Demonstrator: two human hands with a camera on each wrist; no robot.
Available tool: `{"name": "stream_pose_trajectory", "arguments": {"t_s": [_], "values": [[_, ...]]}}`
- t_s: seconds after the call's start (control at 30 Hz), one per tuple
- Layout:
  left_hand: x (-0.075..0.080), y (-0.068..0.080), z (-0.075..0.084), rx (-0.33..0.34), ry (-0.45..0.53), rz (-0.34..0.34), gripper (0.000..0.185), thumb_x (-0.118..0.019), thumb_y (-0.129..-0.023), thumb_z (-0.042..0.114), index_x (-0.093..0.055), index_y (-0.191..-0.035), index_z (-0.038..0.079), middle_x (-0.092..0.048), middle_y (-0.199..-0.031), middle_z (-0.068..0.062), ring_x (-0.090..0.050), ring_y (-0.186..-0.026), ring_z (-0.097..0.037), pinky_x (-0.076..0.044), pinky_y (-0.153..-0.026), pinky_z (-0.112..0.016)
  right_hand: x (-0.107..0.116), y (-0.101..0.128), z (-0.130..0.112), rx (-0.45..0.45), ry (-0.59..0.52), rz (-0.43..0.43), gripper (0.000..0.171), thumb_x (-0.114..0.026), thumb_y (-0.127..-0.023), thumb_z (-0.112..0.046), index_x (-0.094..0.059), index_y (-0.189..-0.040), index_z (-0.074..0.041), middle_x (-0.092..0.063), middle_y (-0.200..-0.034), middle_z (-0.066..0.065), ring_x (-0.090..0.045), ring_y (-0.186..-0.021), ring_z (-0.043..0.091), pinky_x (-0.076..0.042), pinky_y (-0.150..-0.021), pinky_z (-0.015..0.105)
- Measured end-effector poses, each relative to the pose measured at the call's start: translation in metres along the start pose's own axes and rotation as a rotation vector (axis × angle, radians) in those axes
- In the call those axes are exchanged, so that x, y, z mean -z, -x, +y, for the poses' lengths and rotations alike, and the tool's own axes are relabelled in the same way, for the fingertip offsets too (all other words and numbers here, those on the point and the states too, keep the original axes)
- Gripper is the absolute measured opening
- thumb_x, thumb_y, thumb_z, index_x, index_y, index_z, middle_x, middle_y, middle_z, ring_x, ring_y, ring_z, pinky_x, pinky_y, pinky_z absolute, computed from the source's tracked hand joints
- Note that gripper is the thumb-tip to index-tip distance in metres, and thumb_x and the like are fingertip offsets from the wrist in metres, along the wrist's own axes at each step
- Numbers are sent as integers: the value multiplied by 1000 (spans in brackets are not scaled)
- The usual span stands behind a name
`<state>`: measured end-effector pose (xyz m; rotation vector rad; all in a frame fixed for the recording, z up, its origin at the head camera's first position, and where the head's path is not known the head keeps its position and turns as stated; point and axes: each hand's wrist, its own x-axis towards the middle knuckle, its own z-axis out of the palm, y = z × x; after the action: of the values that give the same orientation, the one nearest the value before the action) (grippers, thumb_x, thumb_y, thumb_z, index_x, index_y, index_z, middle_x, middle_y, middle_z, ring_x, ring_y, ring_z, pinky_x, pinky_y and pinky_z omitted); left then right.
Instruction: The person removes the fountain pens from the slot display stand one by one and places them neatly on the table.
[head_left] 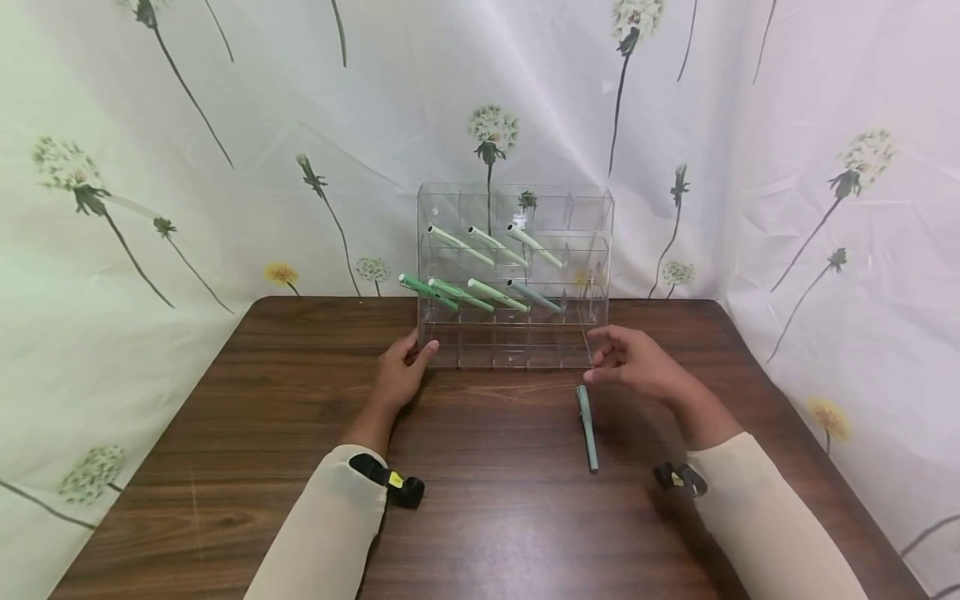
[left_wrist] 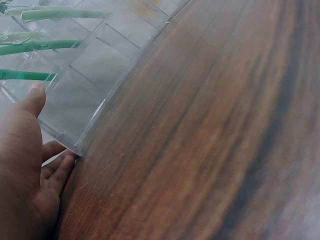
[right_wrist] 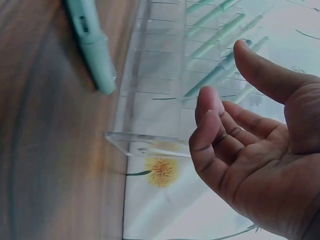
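A clear plastic pen rack (head_left: pixel 551 358) with stepped rows stands at the back of the table. My left hand (head_left: pixel 400 371) holds its lower left corner, the thumb at the front and the fingers on the outer side. By the lower right corner is my right hand (head_left: pixel 637 362), empty, its fingers loosely bent and thumb apart. Just below that hand, a grey-green capped pen (head_left: pixel 588 429) lies on the table. Three pale green pens (head_left: pixel 495 247) lean in an upper row. Under them slant several more, from a dark green pen (head_left: pixel 427 292) to a grey-blue pen (head_left: pixel 534 295).
The brown wood-grain table (head_left: pixel 480 517) has rounded back corners. Behind and beside it hangs a white cloth (head_left: pixel 247 108) printed with dandelions, close to the rack's back. Both wrists wear black straps with small cameras.
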<state>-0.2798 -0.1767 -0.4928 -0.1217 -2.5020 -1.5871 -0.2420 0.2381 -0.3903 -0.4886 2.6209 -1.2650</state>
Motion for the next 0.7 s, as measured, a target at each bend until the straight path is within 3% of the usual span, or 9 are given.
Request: {"name": "stream_pose_trajectory", "arguments": {"t_s": [0.23,0.47,0.7], "values": [[-1,-3,0,-4,-6,1,64,-66,-110,45,-50,-165,18,-65,-151,-21,-64,-141,-37,-54,-119,-55,3,-10,-13,33,-41,94,59,-82,-99,-12,-57,-151,4,-68,-120,22,-71,-94,20,-63,-79,35],[-4,-4,0,-9,2,-9,64,-65,-110,46,-48,-167,20,-62,-155,-20,-62,-143,-37,-53,-120,-55,-1,-24,-31,46,-96,159,51,-79,-101,-13,-61,-146,1,-65,-130,27,-64,-74,12,-58,-60,29],[-1,-3,-3,-2,17,-17,63,-65,-111,42,-47,-167,19,-61,-157,-19,-61,-145,-36,-52,-121,-54,-6,-42,-45,48,-141,174,54,-79,-102,-13,-59,-151,-2,-63,-142,26,-72,-86,19,-61,-67,29]]}}
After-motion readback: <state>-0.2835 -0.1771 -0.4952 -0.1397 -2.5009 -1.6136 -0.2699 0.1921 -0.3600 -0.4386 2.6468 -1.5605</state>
